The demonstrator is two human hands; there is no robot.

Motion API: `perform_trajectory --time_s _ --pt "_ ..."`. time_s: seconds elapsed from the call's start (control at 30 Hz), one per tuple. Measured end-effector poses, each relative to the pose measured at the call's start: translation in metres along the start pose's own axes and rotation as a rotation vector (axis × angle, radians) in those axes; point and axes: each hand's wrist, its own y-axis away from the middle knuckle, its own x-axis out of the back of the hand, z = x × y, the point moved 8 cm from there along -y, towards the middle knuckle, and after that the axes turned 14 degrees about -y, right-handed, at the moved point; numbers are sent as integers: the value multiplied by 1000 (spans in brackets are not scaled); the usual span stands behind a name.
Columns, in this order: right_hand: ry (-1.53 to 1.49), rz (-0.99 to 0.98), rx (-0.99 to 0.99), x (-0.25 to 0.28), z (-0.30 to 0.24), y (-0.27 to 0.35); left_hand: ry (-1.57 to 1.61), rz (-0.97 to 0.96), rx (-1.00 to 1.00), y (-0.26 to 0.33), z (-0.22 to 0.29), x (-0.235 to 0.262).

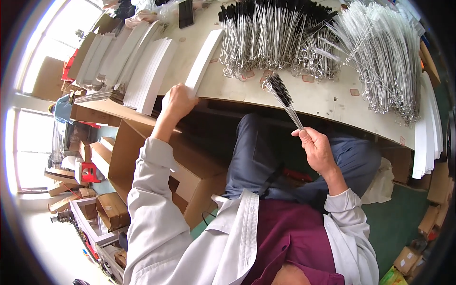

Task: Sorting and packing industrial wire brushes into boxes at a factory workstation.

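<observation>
At the table edge, left side: your left hand (178,100) grips the near end of a white card (204,59); take only that one, without dragging the card stacks (137,61) beside it.
Table middle: wire brushes (275,42) lie bundled, loops toward you; keep the card off them.
Above your lap, right: your right hand (317,149) pinches the wire stems of the black brushes (281,92), bristles raised; hold them parallel and firm.
Box below: the cardboard box (190,166) stands open by your knee.
</observation>
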Motion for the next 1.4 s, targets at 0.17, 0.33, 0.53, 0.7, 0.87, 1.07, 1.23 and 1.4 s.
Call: perform_trajectory --time_s 0.17,0.33,0.53,0.7,0.87,1.07,1.23,1.4 --pt "-44 -40 -75 -5 0 3 1369 -508 275 10 -9 -36" --pt "-132 -195 -145 -32 -9 12 1856 -265 75 24 22 -16" --pt "-229 -356 -280 -51 -14 25 2114 -200 77 35 86 6" --pt "-304 -406 -369 -50 -8 30 2228 -235 -27 46 121 23" --pt "-357 -391 -504 -36 4 33 2268 -250 -155 56 134 29" --pt "-163 -312 -303 -28 -3 25 2183 -135 -51 70 141 28" --pt "-137 -282 -363 -34 6 22 2295 -189 72 86 170 11" --pt "-202 -209 -217 -46 -2 -9 2341 -442 134 119 222 -2"
